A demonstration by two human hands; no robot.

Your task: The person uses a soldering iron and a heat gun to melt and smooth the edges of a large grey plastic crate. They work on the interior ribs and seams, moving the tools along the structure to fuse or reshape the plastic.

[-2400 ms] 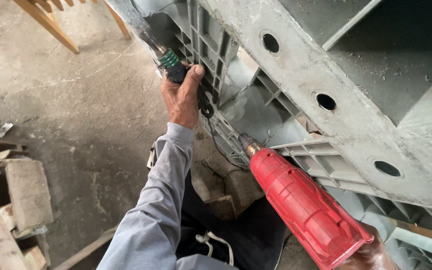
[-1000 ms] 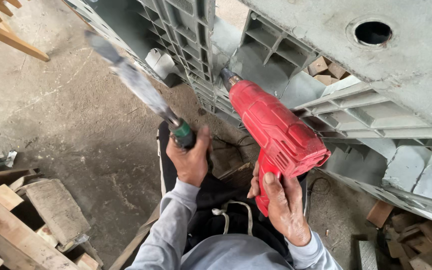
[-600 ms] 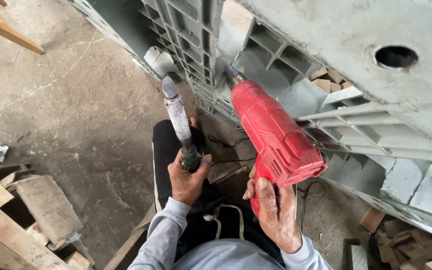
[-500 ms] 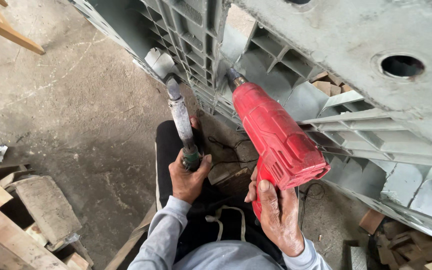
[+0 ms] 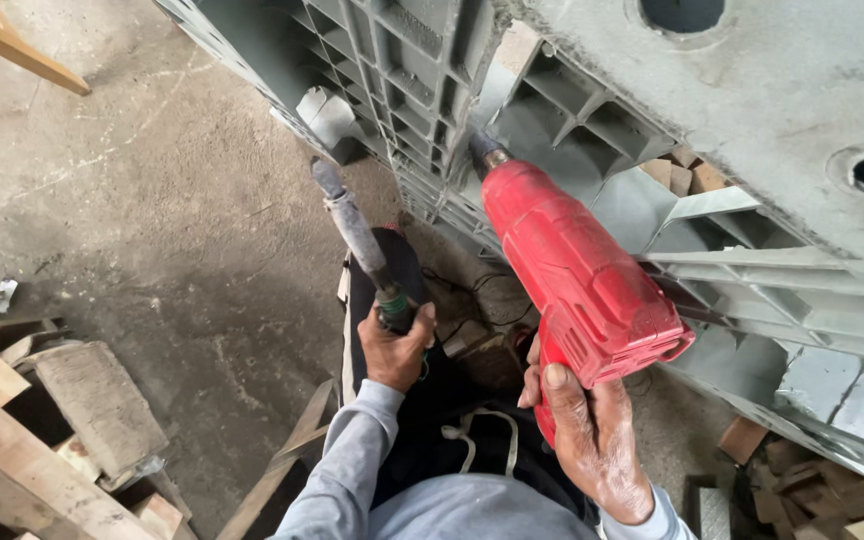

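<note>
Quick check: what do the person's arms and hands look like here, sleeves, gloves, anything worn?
Both hands are bare: no gloves, rings or watch visible. The left hand comes out of a long light grey-blue sleeve with a plain cuff at the wrist. The right hand shows the same sleeve cuff at the bottom edge.

The scene is lit by soft, even daylight without glare, only faint shadows being cast on the floor [image 5: 152,220], while the drill [image 5: 582,270] is rendered sharp, the rod [image 5: 352,225] slightly blurred, and straight edges are bowed toward the frame's borders.
</note>
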